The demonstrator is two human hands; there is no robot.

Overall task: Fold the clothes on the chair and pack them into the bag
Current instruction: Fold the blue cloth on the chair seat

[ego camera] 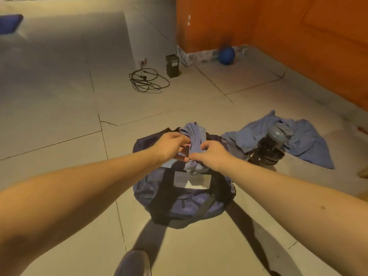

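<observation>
A dark blue duffel bag [179, 204] with black straps and a white label lies on the tiled floor in the middle of the head view. Over its open top I hold a folded blue-purple garment [194, 136] upright. My left hand [169, 145] grips its left side and my right hand [211, 154] grips its right side, fingers curled into the cloth. The garment's lower end hangs over the bag's near edge. To the right, a crumpled light blue garment [306, 140] is draped over a low dark stool or chair [268, 150].
A coiled black cable [147, 81] and a black box [172, 65] lie by the far wall. A blue ball [227, 55] rests against the orange wall. My shoe [133, 263] shows at the bottom edge.
</observation>
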